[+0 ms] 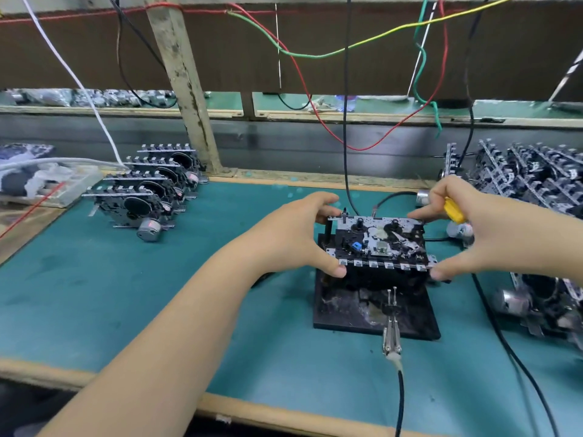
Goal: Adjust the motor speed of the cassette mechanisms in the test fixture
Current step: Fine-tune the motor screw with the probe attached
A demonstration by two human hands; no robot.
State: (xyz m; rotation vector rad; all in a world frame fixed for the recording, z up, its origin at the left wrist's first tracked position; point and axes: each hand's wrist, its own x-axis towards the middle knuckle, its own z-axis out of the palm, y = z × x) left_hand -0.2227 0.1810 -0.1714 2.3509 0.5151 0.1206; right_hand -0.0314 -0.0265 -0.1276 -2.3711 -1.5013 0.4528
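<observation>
Green-topped table (94, 279) at a wiring-strung workstation, loose red, green and black leads hanging down behind. Test fixture (375, 313), a black base plate, sits straight ahead between my two hands, with a clip lead (391, 339) lying on its near edge.

Cassette mechanism (378, 244) rests on top of the fixture. My left hand (293, 234) has a wide grip on its left end, thumb at the near corner, fingers curled over the far corner. My right hand (473, 234) mirrors that on the right end, while the rear fingers keep a yellow-handled screwdriver (453, 211) tucked in the palm.

Step in hand, as I judge it: seating or lifting the unit; I cannot tell which. Doing it well means keeping it level, both ends moving together, and pressing only on the frame edges, clear of the blue part (356, 246) and the spindles.

A row of mechanisms (148, 197) stands well to the left of my left hand; another pile (530, 181) crowds just beyond my right.
</observation>
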